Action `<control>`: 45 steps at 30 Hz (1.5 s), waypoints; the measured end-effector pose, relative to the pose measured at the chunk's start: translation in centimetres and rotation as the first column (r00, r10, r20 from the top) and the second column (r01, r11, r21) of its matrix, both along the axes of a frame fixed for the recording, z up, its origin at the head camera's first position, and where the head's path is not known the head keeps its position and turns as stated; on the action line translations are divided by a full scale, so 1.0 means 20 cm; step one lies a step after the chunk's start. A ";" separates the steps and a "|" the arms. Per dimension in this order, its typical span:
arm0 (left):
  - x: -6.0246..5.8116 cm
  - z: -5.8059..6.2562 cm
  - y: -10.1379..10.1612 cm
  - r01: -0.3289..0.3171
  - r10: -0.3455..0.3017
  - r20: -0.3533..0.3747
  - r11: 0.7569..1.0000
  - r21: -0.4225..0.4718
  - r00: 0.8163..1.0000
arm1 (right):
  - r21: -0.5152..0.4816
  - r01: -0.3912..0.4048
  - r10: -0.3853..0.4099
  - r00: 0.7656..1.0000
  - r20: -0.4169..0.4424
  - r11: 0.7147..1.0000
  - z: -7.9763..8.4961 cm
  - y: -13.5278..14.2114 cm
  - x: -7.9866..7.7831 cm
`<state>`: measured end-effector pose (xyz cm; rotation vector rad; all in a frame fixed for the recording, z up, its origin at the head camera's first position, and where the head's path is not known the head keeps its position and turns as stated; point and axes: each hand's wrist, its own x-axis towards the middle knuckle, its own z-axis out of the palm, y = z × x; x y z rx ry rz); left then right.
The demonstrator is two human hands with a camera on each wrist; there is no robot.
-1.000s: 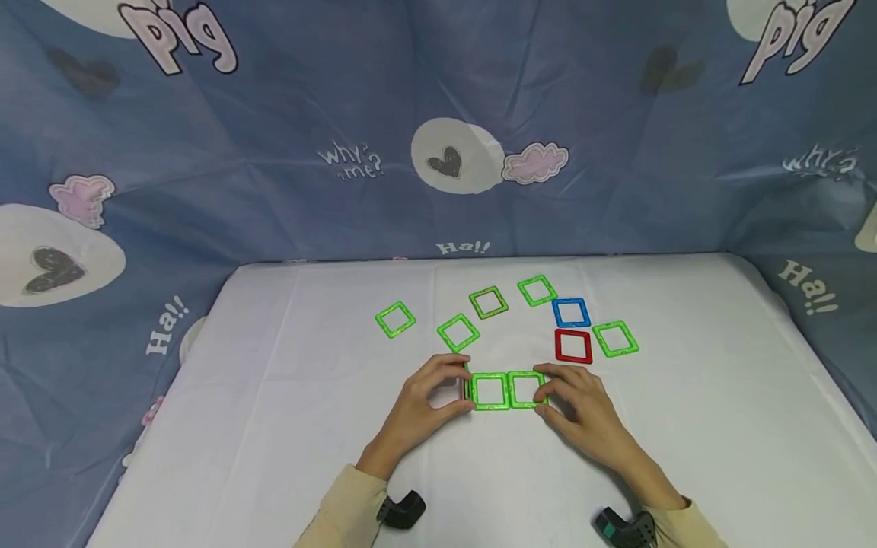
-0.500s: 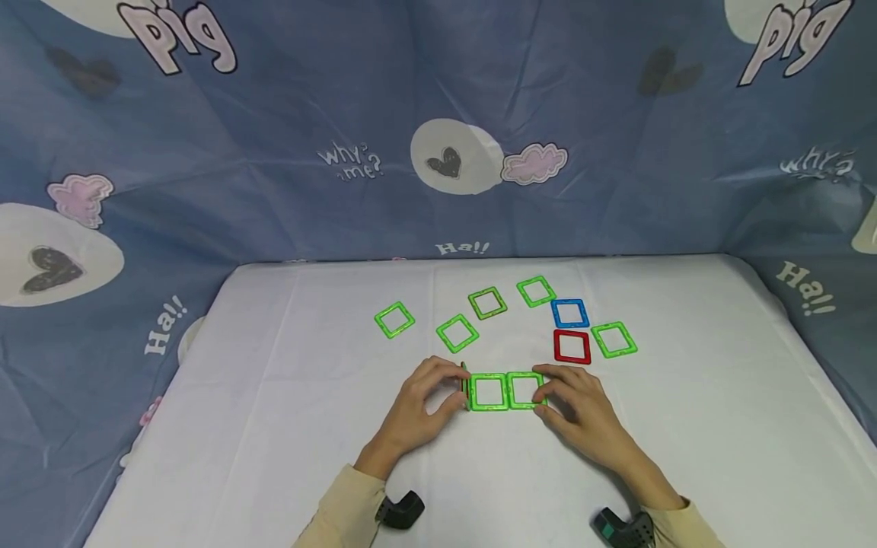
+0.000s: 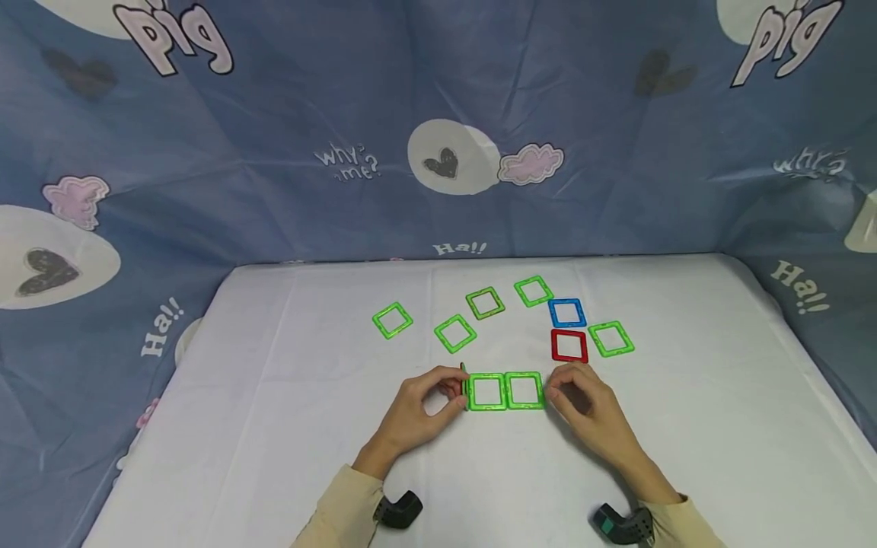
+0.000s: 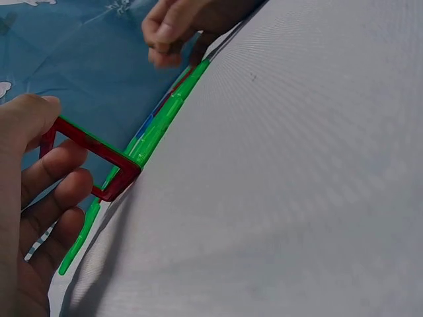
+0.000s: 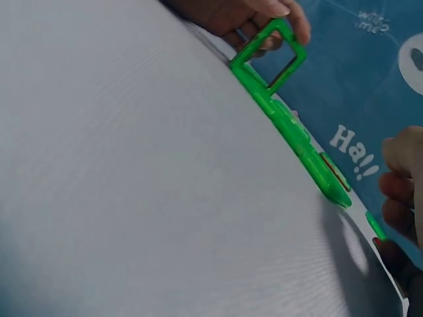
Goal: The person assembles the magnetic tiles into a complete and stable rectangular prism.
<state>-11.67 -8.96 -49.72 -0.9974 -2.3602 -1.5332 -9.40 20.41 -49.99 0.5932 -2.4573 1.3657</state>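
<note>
Two green square magnetic tiles, a left one (image 3: 487, 407) and a right one (image 3: 524, 407), lie flat edge to edge on the white cloth. At their left end a red square tile (image 4: 99, 146) stands upright, backed by a green upright tile (image 5: 289, 74). My left hand (image 3: 414, 411) pinches this upright pair between thumb and fingers; the other fingers lie behind it in the left wrist view. Just off the right end of the flat row, my right hand (image 3: 592, 411) hovers with loosely curled fingers and holds nothing.
Beyond the hands lie several loose square tiles: a blue one (image 3: 565, 302), a red one (image 3: 569, 358), and green ones, among them one at far left (image 3: 381, 329) and one at right (image 3: 619, 352). A patterned blue curtain (image 3: 274, 205) rises behind the table.
My right hand has let go of the right flat tile and drawn slightly to the right, its fingers curling in. The left hand keeps its hold on the upright pair, its fingers shifted slightly.
</note>
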 end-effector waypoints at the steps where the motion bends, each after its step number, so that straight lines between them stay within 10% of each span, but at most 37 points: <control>1: 0.00 0.00 0.00 0.000 0.000 0.000 1.000 -0.001 1.000 | -0.031 0.003 -0.003 1.000 -0.005 1.000 0.00 0.00 0.00; 17: 0.00 -0.01 0.00 0.010 -0.009 -0.031 1.000 0.013 0.999 | -0.105 0.147 -0.149 0.989 -0.006 0.983 0.02 0.08 -0.03; 45: 0.00 0.00 0.00 0.015 -0.015 -0.014 1.000 0.016 1.000 | 0.072 0.516 -0.520 0.854 0.032 0.853 0.00 0.29 -0.11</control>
